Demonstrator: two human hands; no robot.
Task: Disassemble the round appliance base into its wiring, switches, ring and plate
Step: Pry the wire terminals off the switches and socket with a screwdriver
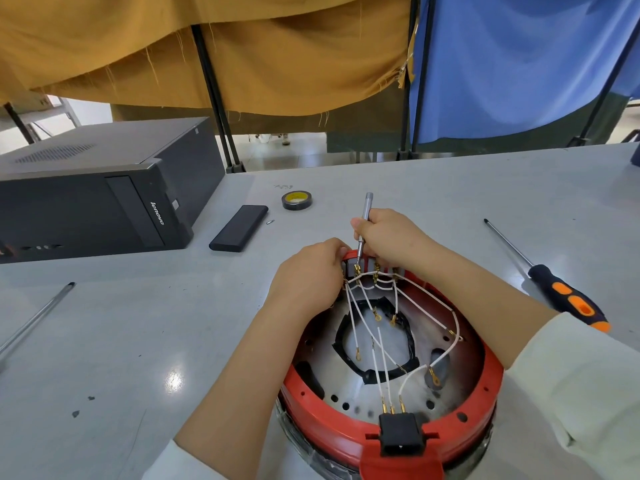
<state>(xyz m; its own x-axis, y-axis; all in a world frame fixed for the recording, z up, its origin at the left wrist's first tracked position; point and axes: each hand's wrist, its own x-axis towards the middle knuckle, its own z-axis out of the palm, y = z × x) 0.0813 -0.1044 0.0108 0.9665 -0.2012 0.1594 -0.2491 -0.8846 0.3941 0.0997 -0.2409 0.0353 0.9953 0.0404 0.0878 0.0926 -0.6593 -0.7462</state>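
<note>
Hands at the base's far rim
We see right hand (389, 237) gripping small screwdriver (363, 225), left hand (311, 271) pinching switches (360, 266) on red base (346, 434); white wires (363, 327) crowd inside; computer (86, 188), tape roll (296, 200), big screwdriver (554, 285) lie around.

Right hand (388, 237) gripping thin screwdriver (364, 223) at switches (360, 268), left hand (311, 271) alongside

— Round appliance base (388, 431), red ring (311, 420) up, flat on the table, just below both wrists?

— Yes. White wires (360, 317) fanned over the perforated metal plate (460, 355), grey switches (356, 263) at the far rim between the fingertips, black socket (401, 434) at the near rim.
</note>
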